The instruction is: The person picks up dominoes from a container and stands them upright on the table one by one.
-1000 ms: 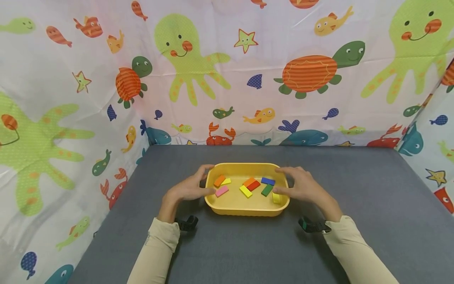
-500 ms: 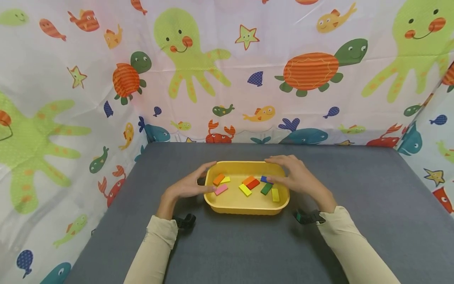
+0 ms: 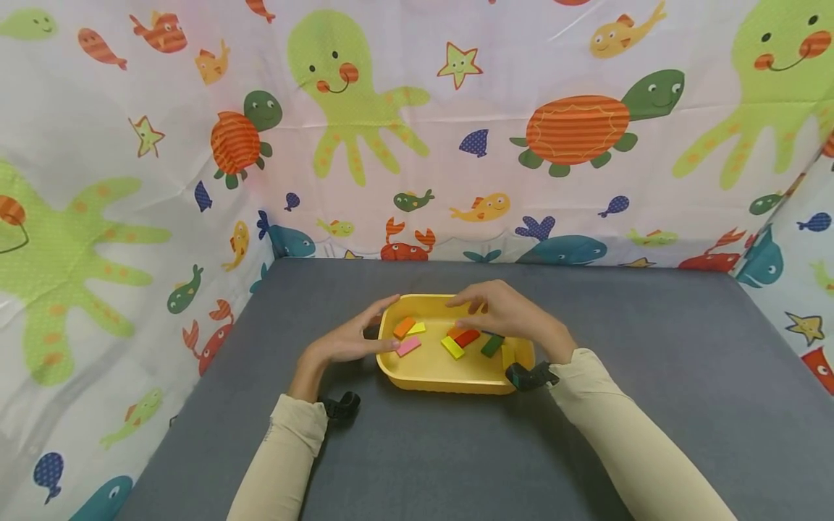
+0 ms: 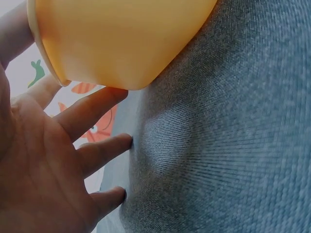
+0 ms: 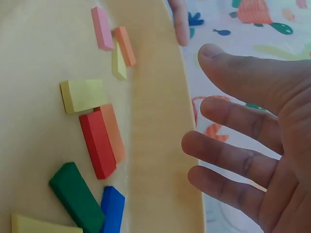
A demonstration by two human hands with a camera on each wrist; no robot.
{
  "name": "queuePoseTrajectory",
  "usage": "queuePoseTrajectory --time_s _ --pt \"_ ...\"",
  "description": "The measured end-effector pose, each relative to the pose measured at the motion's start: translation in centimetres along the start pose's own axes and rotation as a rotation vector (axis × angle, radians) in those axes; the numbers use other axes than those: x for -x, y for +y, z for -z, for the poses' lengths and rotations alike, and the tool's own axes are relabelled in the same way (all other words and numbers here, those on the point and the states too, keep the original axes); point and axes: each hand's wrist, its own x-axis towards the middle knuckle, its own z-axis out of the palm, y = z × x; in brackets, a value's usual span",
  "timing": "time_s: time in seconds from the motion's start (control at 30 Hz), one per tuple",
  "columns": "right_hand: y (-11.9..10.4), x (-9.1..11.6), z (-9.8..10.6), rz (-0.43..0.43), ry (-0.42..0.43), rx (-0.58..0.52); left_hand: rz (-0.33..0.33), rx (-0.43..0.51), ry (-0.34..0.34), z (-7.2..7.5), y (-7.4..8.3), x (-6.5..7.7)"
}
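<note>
A shallow yellow plastic tray (image 3: 449, 383) holds several small rectangular blocks. My left hand (image 3: 345, 344) grips the tray's left end, thumb over the rim and fingers spread along the outside in the left wrist view. Over the tray's right half hovers my right hand (image 3: 517, 315), fingers loosely bent with nothing between them. Below it, an orange block (image 5: 112, 133), a red block (image 5: 98, 145) and a yellow block (image 5: 85, 95) lie together. A green block (image 5: 75, 196) and a blue block (image 5: 112, 208) lie nearer the right end, beside another yellow block (image 3: 508, 354), partly hidden by the right wrist.
At the tray's left end lie a pink block (image 3: 408, 346), an orange block (image 3: 404, 327) and a yellow block (image 3: 417, 328). The tray stands on a dark grey table (image 3: 417, 456). A curtain (image 3: 482, 58) printed with sea animals hangs behind and at the sides.
My right hand has left the tray's right rim and moved left over the blocks, its wrist now overlapping the right end. The left hand stays at its end.
</note>
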Motion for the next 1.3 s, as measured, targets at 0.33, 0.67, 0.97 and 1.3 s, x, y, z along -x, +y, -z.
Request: queuePoseTrajectory --time_s 0.33,0.67,0.97,1.3 --pt "1.0 -3.1 -1.8 0.053 -0.082 -0.044 -0.007 0.019 -0.009 0.3 -0.1 0.1" --pt "0.4 -5.4 -3.5 0.089 -0.12 -0.03 -0.005 0.014 -0.013 0.3 -0.1 0.2" --pt "0.5 -6.4 -4.0 0.034 -0.15 -0.072 -0.022 -0.007 -0.021 0.6 -0.2 -0.1" --pt "1.3 -6.7 -5.6 0.046 -0.189 -0.129 -0.035 0.003 -0.02 0.5 -0.3 0.2"
